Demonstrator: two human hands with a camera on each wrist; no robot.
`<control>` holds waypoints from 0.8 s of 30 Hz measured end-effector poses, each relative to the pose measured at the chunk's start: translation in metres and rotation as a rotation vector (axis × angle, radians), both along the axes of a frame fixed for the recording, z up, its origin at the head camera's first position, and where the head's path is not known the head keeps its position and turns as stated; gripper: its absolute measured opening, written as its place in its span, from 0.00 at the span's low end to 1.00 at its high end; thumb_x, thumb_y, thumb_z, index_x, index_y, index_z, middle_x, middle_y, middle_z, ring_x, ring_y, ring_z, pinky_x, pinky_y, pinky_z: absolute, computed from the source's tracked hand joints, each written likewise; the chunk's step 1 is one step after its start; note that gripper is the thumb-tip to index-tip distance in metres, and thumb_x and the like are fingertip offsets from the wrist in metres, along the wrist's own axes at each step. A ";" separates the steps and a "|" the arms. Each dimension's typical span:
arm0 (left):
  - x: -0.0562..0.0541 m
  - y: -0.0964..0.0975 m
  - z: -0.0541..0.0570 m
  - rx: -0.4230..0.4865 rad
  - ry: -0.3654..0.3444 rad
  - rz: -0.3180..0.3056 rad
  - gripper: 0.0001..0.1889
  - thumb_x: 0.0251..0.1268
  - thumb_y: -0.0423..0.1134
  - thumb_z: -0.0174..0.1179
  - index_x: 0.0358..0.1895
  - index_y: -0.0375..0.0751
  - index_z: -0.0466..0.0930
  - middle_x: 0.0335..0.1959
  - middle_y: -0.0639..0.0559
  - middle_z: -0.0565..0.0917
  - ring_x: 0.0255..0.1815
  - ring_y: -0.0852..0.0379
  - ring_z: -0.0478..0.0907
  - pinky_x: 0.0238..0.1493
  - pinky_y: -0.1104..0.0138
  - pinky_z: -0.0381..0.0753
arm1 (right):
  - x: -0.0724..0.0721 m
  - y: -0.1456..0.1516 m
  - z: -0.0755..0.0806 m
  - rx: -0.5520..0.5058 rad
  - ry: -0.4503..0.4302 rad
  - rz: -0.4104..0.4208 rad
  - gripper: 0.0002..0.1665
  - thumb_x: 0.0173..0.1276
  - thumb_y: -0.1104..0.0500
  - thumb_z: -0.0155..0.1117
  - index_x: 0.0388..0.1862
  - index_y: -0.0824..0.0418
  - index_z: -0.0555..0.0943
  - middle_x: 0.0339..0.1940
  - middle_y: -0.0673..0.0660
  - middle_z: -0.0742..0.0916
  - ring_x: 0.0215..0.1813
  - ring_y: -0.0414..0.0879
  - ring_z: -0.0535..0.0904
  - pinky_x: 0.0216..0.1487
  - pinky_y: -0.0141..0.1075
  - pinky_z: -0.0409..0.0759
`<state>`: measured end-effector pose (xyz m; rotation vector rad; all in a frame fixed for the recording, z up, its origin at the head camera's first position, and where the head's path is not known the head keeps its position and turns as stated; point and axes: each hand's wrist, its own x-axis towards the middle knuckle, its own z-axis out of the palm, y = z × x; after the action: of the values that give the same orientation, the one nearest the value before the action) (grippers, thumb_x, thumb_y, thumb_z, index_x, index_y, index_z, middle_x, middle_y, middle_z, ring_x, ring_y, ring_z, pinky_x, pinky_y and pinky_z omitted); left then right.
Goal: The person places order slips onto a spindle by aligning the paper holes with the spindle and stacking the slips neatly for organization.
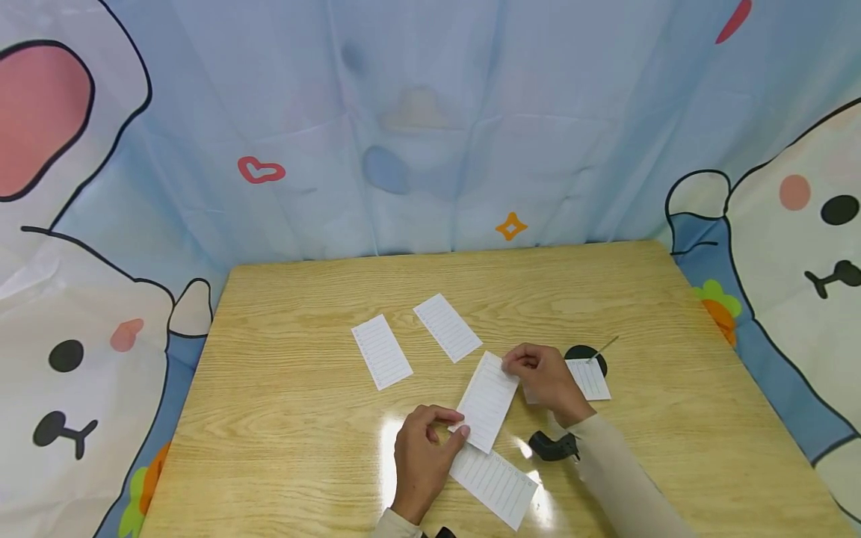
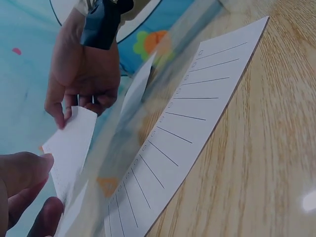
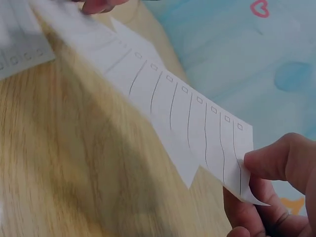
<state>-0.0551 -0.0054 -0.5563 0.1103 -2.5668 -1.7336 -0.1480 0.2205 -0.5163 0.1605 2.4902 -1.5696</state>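
1. Sleeves come nearest in the head view. Between left hand and right hand, the held card has its long axis running away from the person, leaning rightward; the right hand pinches its far corner, the left its near end. Just below that end lies the near card, the closest obstacle. Two loose cards lie leftward; beyond the right hand, a side card, thin stick and black disc.
2. Left wrist view: left thumb and finger pinch the held card above the table.
3. Right wrist view: right thumb on top, fingers beneath. White corners show behind; whose, I cannot tell.
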 end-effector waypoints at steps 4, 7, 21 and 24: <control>0.000 0.000 0.000 0.008 0.008 0.029 0.09 0.57 0.42 0.79 0.37 0.62 0.90 0.38 0.62 0.85 0.31 0.61 0.73 0.36 0.71 0.71 | 0.003 0.002 0.003 -0.066 -0.020 -0.058 0.09 0.76 0.61 0.66 0.48 0.66 0.86 0.39 0.53 0.89 0.42 0.39 0.82 0.44 0.31 0.79; 0.000 0.000 0.000 0.022 0.022 0.046 0.10 0.57 0.41 0.79 0.37 0.63 0.90 0.40 0.60 0.84 0.32 0.62 0.72 0.36 0.71 0.71 | 0.004 0.003 0.007 -0.084 -0.033 -0.081 0.10 0.77 0.60 0.66 0.50 0.66 0.86 0.40 0.51 0.89 0.44 0.38 0.83 0.46 0.31 0.81; -0.002 0.001 0.000 0.252 0.054 0.013 0.04 0.65 0.38 0.75 0.39 0.53 0.90 0.37 0.55 0.91 0.34 0.63 0.82 0.39 0.70 0.81 | 0.007 0.004 0.012 -0.180 -0.093 -0.143 0.12 0.78 0.56 0.66 0.52 0.63 0.84 0.44 0.45 0.87 0.46 0.38 0.81 0.52 0.35 0.79; -0.004 0.001 0.001 0.318 0.061 0.019 0.04 0.65 0.36 0.75 0.38 0.51 0.91 0.35 0.53 0.91 0.33 0.62 0.83 0.38 0.71 0.83 | 0.008 0.005 0.013 -0.197 -0.089 -0.140 0.11 0.78 0.57 0.66 0.51 0.63 0.85 0.43 0.45 0.88 0.45 0.38 0.81 0.50 0.35 0.79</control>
<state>-0.0588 -0.0041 -0.5554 0.0893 -2.2217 -2.0887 -0.1397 0.2250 -0.5037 0.3728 2.2852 -1.8088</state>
